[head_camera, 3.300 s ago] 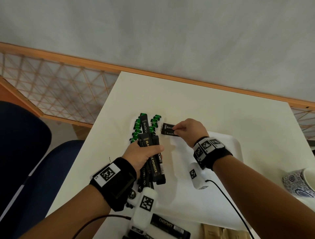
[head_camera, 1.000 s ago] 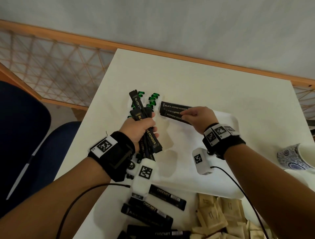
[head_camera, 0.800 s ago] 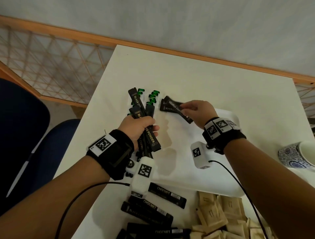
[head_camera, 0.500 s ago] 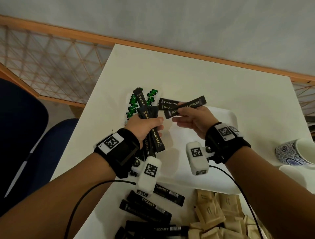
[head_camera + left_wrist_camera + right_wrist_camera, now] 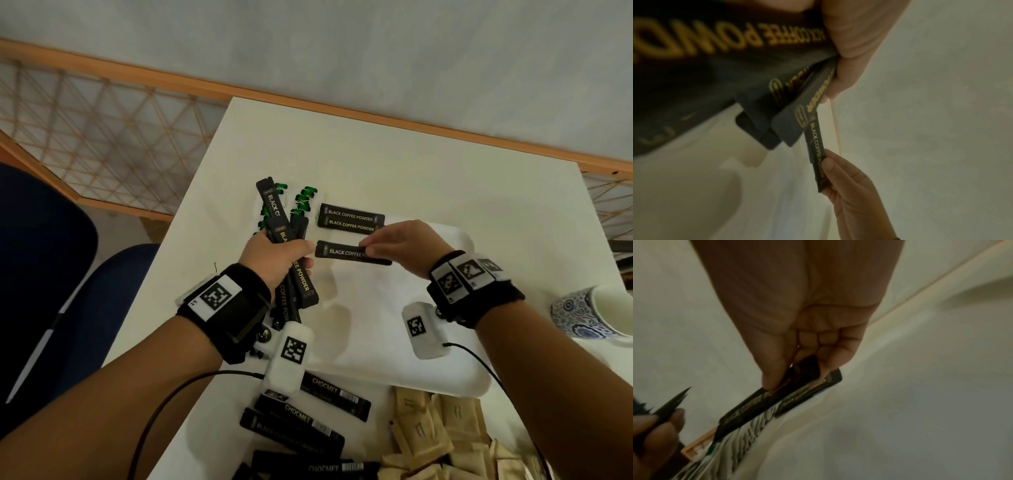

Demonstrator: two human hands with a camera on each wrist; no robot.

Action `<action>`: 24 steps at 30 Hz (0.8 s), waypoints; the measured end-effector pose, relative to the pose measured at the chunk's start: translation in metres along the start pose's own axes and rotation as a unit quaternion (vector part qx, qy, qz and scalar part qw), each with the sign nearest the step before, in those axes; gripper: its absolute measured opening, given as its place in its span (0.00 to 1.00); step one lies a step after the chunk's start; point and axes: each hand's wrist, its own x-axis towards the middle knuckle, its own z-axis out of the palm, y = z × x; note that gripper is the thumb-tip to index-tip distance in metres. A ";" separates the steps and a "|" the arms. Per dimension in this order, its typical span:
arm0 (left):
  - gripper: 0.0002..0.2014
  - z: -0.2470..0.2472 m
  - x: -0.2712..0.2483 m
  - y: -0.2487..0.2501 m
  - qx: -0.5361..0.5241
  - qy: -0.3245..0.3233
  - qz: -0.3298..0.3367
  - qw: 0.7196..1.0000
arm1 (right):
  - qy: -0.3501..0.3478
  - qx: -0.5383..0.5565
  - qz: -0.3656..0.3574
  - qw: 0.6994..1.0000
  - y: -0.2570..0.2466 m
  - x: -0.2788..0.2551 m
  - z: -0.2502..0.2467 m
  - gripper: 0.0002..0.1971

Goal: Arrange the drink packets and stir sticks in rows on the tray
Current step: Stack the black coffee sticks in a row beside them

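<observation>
My left hand (image 5: 277,255) grips a bundle of black coffee packets (image 5: 294,270) above the left end of the white tray (image 5: 376,329); the same bundle (image 5: 719,61) fills the left wrist view. My right hand (image 5: 394,246) pinches one black coffee packet (image 5: 339,253) level over the tray, and this packet (image 5: 756,404) shows in the right wrist view too. Two black packets (image 5: 351,222) lie side by side at the tray's far edge. Green stir sticks (image 5: 305,198) lie behind the bundle, partly hidden.
More black packets (image 5: 308,414) lie on the white table (image 5: 411,164) near me, beside a pile of tan sachets (image 5: 442,431). A blue patterned cup (image 5: 589,313) stands at the right. A blue chair (image 5: 85,308) is left of the table.
My right hand set a second packet beside the first at the tray's far edge, then drew another packet from the bundle in my left hand and now holds it level, lower over the tray.
</observation>
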 end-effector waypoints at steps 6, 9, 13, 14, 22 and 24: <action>0.03 -0.001 0.000 0.000 -0.022 -0.018 -0.029 0.999 | 0.085 -0.093 0.026 0.992 0.010 0.020 0.009 0.07; 0.03 -0.002 0.001 0.000 -0.016 -0.027 -0.029 0.999 | 0.084 -0.109 0.025 0.990 0.006 0.030 0.012 0.07; 0.06 -0.004 0.002 0.001 -0.015 -0.036 -0.022 0.999 | 0.094 -0.127 0.024 0.987 0.003 0.040 0.013 0.07; 0.08 -0.005 0.002 0.001 -0.015 -0.034 -0.021 0.999 | 0.097 -0.132 0.023 0.986 0.004 0.042 0.014 0.07; 0.16 -0.005 0.000 -0.001 -0.001 -0.025 -0.022 0.999 | 0.098 -0.146 0.010 0.984 0.013 0.049 0.017 0.06; 0.15 -0.003 0.000 -0.002 -0.008 -0.028 -0.025 0.999 | 0.107 -0.146 0.002 0.983 0.014 0.049 0.017 0.06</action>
